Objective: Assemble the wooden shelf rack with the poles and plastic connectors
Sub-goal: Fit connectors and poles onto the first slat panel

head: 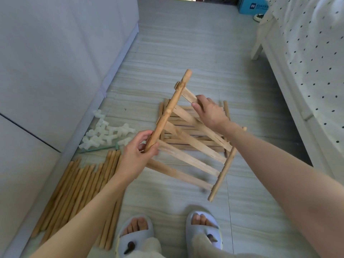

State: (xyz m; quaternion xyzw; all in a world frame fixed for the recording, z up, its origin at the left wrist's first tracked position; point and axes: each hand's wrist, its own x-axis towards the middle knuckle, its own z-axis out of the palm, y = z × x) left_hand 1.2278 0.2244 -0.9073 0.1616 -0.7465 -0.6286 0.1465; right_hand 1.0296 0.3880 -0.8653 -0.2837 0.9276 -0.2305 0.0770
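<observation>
Wooden panel [188,146] is lifted off the stack [193,144] beneath: left grip [138,151] curls round its rail, right grip [208,110] pinches a slat.

Both bare forearms reached forward and down from the lower corners of the view, converging toward the middle. The left hand [138,148] was held with its back toward the camera, thumb uppermost, its fingers [151,150] and thumb curled around the near end of a round rail. The right hand [209,108] reached farther out, wrist bent slightly, its fingertips pinching a flat slat from above.
</observation>
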